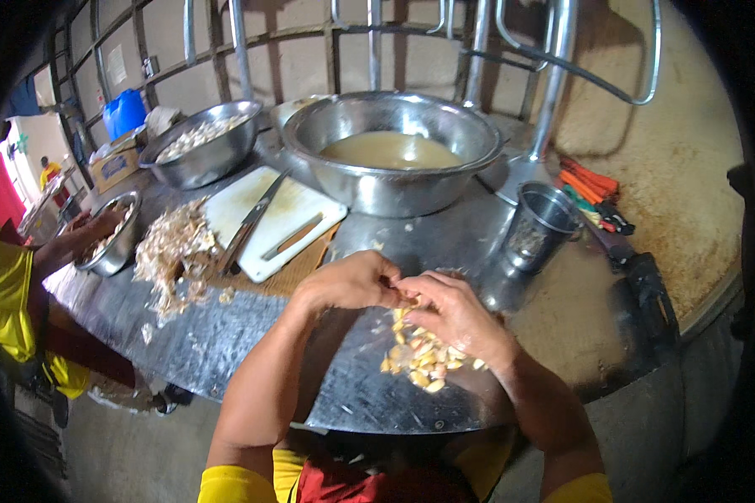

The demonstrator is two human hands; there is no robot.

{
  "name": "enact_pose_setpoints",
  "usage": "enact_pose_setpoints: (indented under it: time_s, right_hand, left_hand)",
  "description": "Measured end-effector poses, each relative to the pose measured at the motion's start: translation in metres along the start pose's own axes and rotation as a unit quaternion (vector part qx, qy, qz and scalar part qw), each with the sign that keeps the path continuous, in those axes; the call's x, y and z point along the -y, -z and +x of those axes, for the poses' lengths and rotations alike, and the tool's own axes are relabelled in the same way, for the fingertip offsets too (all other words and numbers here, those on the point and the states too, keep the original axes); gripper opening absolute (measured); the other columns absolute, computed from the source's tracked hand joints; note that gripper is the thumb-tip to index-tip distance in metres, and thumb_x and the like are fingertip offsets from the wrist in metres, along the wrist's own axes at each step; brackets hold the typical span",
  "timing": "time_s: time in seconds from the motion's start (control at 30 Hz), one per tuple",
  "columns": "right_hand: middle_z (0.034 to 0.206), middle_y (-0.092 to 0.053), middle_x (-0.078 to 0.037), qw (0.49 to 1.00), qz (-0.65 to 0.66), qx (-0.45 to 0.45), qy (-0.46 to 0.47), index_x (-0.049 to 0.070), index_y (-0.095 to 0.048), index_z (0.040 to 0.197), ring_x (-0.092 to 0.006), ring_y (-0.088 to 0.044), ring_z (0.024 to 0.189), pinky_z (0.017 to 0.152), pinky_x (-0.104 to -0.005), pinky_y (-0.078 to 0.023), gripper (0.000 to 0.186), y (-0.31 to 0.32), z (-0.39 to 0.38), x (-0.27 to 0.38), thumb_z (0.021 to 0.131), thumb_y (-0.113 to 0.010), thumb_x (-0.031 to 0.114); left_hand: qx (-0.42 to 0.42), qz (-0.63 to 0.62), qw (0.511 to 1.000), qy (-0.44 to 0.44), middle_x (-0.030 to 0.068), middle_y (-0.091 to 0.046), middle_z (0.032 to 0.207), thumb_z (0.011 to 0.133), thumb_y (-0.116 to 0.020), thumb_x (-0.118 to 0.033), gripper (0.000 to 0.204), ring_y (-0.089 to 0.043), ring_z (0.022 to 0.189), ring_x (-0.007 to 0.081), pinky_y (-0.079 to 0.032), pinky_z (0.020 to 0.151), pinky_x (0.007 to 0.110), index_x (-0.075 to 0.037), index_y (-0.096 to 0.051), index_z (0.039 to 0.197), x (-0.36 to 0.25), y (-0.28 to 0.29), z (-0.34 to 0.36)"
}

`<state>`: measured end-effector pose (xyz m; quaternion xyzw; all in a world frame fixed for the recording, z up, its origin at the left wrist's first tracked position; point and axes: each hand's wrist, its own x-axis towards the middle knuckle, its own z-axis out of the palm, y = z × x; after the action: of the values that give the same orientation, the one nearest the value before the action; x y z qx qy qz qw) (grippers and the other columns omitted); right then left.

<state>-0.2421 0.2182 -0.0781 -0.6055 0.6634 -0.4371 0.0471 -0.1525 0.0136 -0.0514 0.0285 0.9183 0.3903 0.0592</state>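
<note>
My left hand (352,282) and my right hand (455,312) meet fingertip to fingertip above the steel table (344,377). Both are closed in a pinch. Whatever small thing lies between their fingertips is hidden by the fingers. Just below my right hand is a loose heap of yellowish garlic cloves (428,362), partly covered by that hand. A white cutting board (247,205) lies beyond my left hand, with a knife (256,220) across it. Left of the board spreads a pile of papery garlic skins (172,247).
Behind the hands stands a wide steel basin (386,189) of cloudy liquid. A steel bowl (197,168) of whitish cloves is at the back left. Far left, a co-worker's hand (101,228) reaches into a smaller bowl (126,251). A metal cup (538,230) and orange-handled tools (591,184) are right.
</note>
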Motion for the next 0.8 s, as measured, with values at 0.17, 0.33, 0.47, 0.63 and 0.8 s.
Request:
enact_pose_setpoints:
  time_s: [0.17, 0.33, 0.47, 0.63, 0.8]
  right_hand:
    - [0.102, -0.072, -0.014, 0.993, 0.08, -0.071, -0.043, -0.002, -0.065, 0.115, -0.0208, -0.071, 0.089, 0.077, -0.032, -0.058, 0.032, 0.001, 0.001, -0.005, 0.084, -0.074, -0.003]
    - [0.092, -0.072, -0.009, 0.976, 0.128, -0.144, -0.098, -0.003, -0.064, 0.113, -0.0129, -0.069, 0.085, 0.074, -0.0303, -0.058, 0.028, 0.008, 0.0, -0.019, 0.086, -0.074, -0.001]
    - [0.096, -0.074, -0.012, 0.97, 0.128, -0.178, -0.101, -0.003, -0.066, 0.118, -0.0148, -0.071, 0.089, 0.076, -0.0298, -0.058, 0.032, 0.012, -0.004, -0.022, 0.087, -0.075, 0.002]
    - [0.097, -0.074, -0.019, 0.979, 0.061, -0.179, -0.073, -0.005, -0.069, 0.112, -0.0214, -0.074, 0.085, 0.074, -0.0318, -0.057, 0.026, 0.021, 0.001, -0.004, 0.089, -0.074, 0.007]
    - [0.094, -0.073, -0.02, 0.984, -0.006, -0.176, 0.001, -0.003, -0.07, 0.107, -0.0303, -0.074, 0.083, 0.072, -0.0364, -0.057, 0.022, 0.027, -0.005, -0.017, 0.089, -0.074, 0.009]
  left_hand:
    - [-0.04, -0.13, 0.991, 0.001, -0.0018, -0.065, 0.074, 0.092, -0.076, -0.023, 0.021, -0.054, 0.066, 0.0073, -0.042, 0.058, 0.025, -0.002, -0.074, 0.096, -0.004, -0.003, 0.003]
    - [-0.15, -0.215, 0.964, -0.032, -0.0002, -0.069, 0.083, 0.094, -0.071, -0.016, 0.018, -0.058, 0.073, 0.0075, -0.046, 0.065, 0.024, -0.002, -0.073, 0.105, -0.015, -0.013, 0.001]
    - [-0.194, -0.191, 0.962, -0.03, 0.0066, -0.074, 0.095, 0.095, -0.069, -0.012, 0.019, -0.065, 0.087, 0.0114, -0.052, 0.08, 0.028, 0.003, -0.073, 0.107, -0.028, -0.026, 0.008]
    - [-0.278, -0.135, 0.949, -0.067, 0.0116, -0.07, 0.092, 0.096, -0.066, -0.007, 0.017, -0.068, 0.084, 0.0168, -0.055, 0.075, 0.031, 0.006, -0.072, 0.105, -0.032, -0.035, 0.004]
    - [-0.274, -0.077, 0.955, -0.088, 0.0147, -0.067, 0.091, 0.094, -0.065, -0.004, 0.015, -0.072, 0.078, 0.0233, -0.057, 0.068, 0.034, 0.006, -0.072, 0.102, -0.055, -0.041, 0.004]
